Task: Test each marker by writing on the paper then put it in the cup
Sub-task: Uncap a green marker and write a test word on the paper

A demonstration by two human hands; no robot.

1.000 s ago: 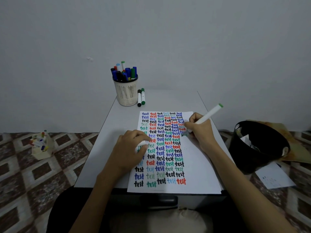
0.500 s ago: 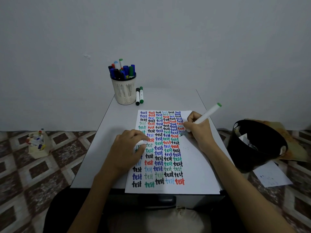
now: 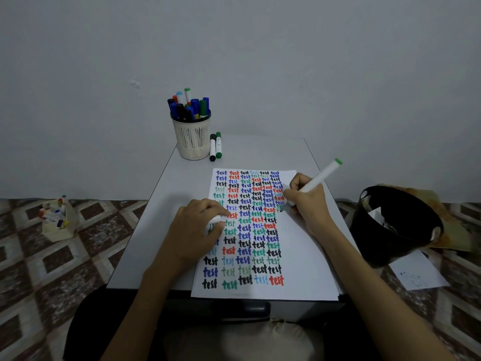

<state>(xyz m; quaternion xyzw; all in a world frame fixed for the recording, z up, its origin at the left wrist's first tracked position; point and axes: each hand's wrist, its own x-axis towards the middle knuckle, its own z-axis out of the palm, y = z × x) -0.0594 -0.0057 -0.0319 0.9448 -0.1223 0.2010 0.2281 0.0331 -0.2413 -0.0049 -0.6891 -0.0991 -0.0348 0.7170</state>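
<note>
- The right hand (image 3: 309,204) grips one white marker with a green end (image 3: 320,175). The fingers are curled around its lower part, and the tip is down on the paper at the right edge of the written block. The green end points up and to the right.
- The left hand (image 3: 192,230) lies on the left side of the paper with its fingers curled. It pinches one small white piece (image 3: 215,220), perhaps a cap. Most of this piece is hidden under the fingers.
- Under both hands lies one white sheet of paper (image 3: 302,259). The word "test" is written on it many times in black, blue, red, green and light blue, in close columns. The right strip of the sheet is blank, with a few small green dots near the right wrist.
- The paper is on one grey counter (image 3: 161,204), and its near edge reaches the counter's front edge.
- At the far left corner of the counter stands one cream slotted plastic cup (image 3: 192,140), upright and well apart from the paper. It is full of markers with blue, black, green, red and light blue ends. I cannot count them exactly.
- Just to the right of the cup, two markers lie side by side on the counter: one with black ends (image 3: 212,149) and one with green ends (image 3: 219,146).
- On the patterned brown tile floor (image 3: 78,256), to the right, stands one black round bin (image 3: 385,243) with crumpled paper inside, and one loose white sheet (image 3: 416,278) lies beside it.
- On the floor to the left stands one cream open box (image 3: 57,225) with several more markers in it.
</note>
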